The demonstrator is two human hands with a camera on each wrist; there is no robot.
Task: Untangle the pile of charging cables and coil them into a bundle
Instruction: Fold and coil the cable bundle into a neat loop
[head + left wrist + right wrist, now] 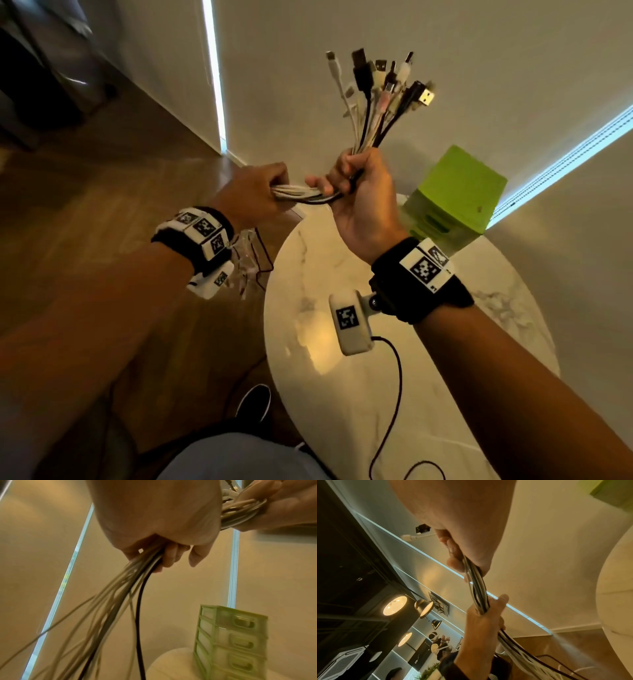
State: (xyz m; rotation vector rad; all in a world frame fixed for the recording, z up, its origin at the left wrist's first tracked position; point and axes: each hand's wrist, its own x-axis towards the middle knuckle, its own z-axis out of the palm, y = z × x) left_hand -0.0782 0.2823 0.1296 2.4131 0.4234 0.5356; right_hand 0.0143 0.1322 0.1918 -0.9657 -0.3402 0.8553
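A bundle of white, grey and black charging cables (371, 116) stands up out of my right hand (359, 192), its plug ends (387, 75) fanned out above the fist. My right hand grips the bundle just below the plugs. The cables (305, 193) run leftward into my left hand (255, 195), which is curled round them a short way along. Below my left hand (161, 536) the loose lengths (120, 601) hang down, blurred. In the right wrist view the cables (477, 588) stretch from my right hand (462, 555) to my left hand (484, 616).
A round white marble table (428, 394) is below my hands. A green mini drawer unit (452, 195) stands at its far edge by the wall. Wooden floor lies to the left, and my shoe (253, 401) is beside the table.
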